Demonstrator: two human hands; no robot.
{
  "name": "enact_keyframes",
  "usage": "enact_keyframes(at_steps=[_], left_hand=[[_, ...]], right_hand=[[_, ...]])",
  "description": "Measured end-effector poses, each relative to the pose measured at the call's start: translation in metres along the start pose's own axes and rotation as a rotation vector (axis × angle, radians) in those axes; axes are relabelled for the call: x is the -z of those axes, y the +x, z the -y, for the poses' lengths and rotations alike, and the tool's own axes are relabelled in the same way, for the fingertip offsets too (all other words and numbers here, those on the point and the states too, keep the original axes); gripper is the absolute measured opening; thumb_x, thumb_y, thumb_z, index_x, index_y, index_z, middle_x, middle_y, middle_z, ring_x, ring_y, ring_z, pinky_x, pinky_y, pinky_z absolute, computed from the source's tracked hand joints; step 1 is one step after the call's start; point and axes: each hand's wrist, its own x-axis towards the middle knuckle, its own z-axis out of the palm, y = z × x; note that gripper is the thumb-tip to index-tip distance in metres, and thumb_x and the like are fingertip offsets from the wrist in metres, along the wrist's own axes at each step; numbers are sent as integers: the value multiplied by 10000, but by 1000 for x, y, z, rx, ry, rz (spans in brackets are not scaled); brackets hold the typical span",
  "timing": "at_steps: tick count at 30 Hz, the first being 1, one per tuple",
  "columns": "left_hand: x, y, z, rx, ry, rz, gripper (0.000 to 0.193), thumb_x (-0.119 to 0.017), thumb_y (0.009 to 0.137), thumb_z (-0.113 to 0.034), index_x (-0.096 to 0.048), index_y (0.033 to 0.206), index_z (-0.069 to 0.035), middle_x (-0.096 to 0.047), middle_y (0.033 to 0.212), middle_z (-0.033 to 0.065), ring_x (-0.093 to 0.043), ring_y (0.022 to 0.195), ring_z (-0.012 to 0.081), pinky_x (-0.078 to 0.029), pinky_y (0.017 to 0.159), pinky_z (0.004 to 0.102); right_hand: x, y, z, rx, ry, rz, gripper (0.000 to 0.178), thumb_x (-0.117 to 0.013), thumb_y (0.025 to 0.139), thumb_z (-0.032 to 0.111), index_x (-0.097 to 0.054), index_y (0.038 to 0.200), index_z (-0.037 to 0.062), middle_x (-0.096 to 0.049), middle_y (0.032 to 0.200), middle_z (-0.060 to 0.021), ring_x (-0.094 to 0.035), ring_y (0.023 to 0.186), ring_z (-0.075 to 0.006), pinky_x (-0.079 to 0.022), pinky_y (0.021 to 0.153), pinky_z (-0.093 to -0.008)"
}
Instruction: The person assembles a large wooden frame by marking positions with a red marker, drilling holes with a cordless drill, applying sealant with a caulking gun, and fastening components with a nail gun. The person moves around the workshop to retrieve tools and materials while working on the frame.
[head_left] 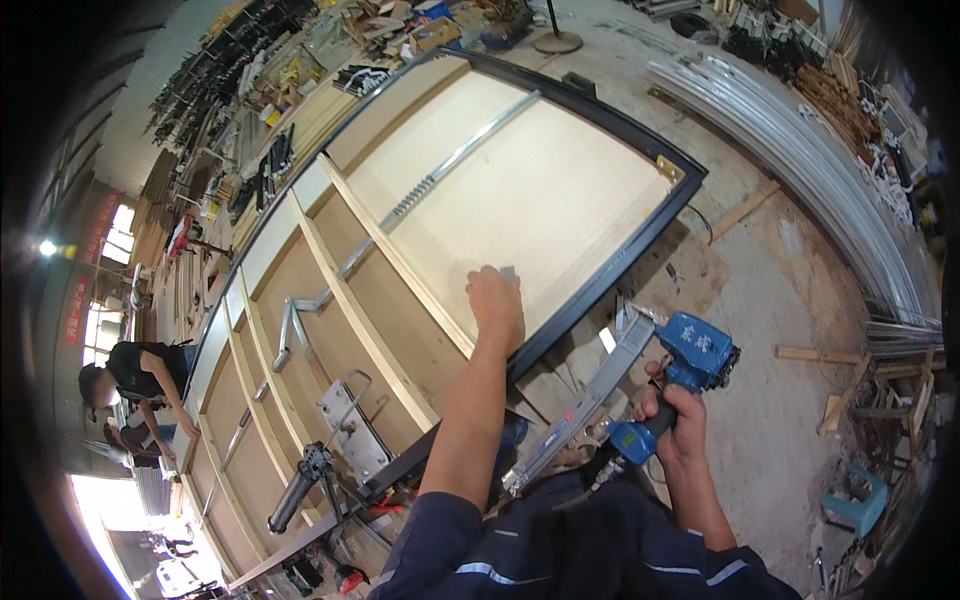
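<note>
My left hand (497,306) is over the pale board (560,190) set inside a long dark-edged door frame (600,285). Its fingers are bent together, and a small grey piece (508,272) shows at their tips. Off the frame's near side, my right hand (684,425) grips the black handle of a blue pneumatic nail gun (700,350) with a long silver magazine. A metal rod with a spring (415,190) runs across the board and on under the wooden slats (365,320).
A second black-handled tool (292,500) and a metal plate (355,425) rest at the frame's near side. Long silver profiles (790,160) lie on the right. A person in black (145,375) leans at the frame's far left end. A teal stool (855,500) stands lower right.
</note>
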Motion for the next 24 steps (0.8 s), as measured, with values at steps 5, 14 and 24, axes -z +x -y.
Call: enact_keyframes(at_steps=[5,14,24], left_hand=[[-16,11,16,-65,65,-25,315,-732,786,-188,-660,1033,-5,-660,1042,216,-659,979,412,-546,826,509],[1,1,30,-151,-505,181,253,-753,839,-164,-675,961,43,-704,800,128,-676,685,192,-549,609,332],[93,-104,-48,-150,-711,503,257,-707,906,-192,-655,924,59,-656,750,86,-624,684,134,-519,613,278]], right_hand=[[0,3,-4,3,-15,29,447,-653,843,166,-544,1221,-47,-607,886,-110,-560,659,-190,-505,641,-372],[-5,9,-10,-90,-34,39,429,-607,881,195,-559,1231,-50,-568,713,-106,-548,656,-213,-494,687,-363],[-23,12,-17,-113,-11,128,349,-548,921,131,-557,1214,-59,-605,727,-101,-580,659,-205,-500,676,-334]])
